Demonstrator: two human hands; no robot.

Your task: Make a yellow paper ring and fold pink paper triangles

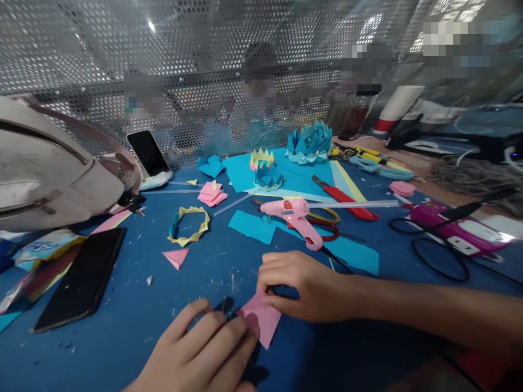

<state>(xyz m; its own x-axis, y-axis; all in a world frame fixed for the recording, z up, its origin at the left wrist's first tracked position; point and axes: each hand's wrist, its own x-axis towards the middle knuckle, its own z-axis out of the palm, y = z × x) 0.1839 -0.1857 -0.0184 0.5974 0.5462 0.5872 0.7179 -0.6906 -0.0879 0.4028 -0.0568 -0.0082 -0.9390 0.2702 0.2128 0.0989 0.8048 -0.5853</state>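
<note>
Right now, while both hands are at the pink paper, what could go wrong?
The pink glue gun has its black cord close to the right forearm; a snag might drag the gun. Its nozzle lies near blue paper, so any drip could mark it. If the fingers shift, the pink paper could crease unevenly.

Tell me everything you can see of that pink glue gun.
The glue gun looks like pink plastic, with an orange patch. It lies on its side, front end toward the picture's left, handle near the right hand, which does not hold it. A long translucent glue stick juts from its back, and a black cord leaves the handle. What lies beneath is partly hidden.
</note>
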